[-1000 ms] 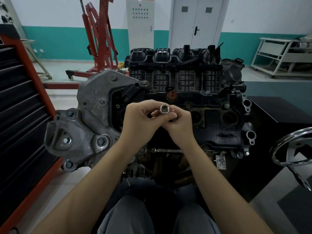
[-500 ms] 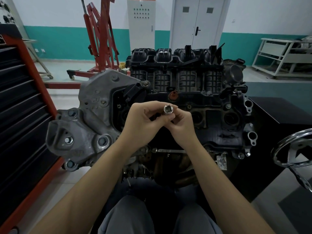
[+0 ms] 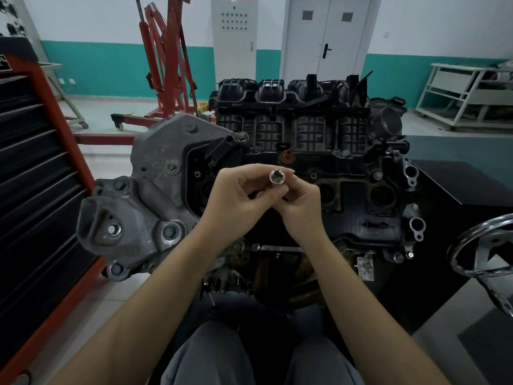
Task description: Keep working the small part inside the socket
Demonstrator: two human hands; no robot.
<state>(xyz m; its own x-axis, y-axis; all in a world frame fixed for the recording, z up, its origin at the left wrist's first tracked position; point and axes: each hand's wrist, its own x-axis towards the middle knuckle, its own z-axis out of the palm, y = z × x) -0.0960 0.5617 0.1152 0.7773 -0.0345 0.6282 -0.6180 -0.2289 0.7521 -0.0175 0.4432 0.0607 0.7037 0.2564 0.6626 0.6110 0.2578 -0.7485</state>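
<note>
Both hands raised at frame centre over engine (image 3: 319, 162). Left hand (image 3: 236, 198) and right hand (image 3: 301, 204) touching, fingertips pinching small shiny socket (image 3: 277, 177), square opening facing camera. Something dark between fingers below socket, too hidden to tell. Grey metal bracket (image 3: 144, 207) at 9 o'clock of hands. Black-drawered tool cabinet (image 3: 30, 190) with orange frame farther at 9. Red hoist (image 3: 169, 59) at 11. Double door (image 3: 327, 37) at 12. Chrome handwheel (image 3: 483, 245) at 4. Grey trousers (image 3: 211, 357) at 6.
</note>
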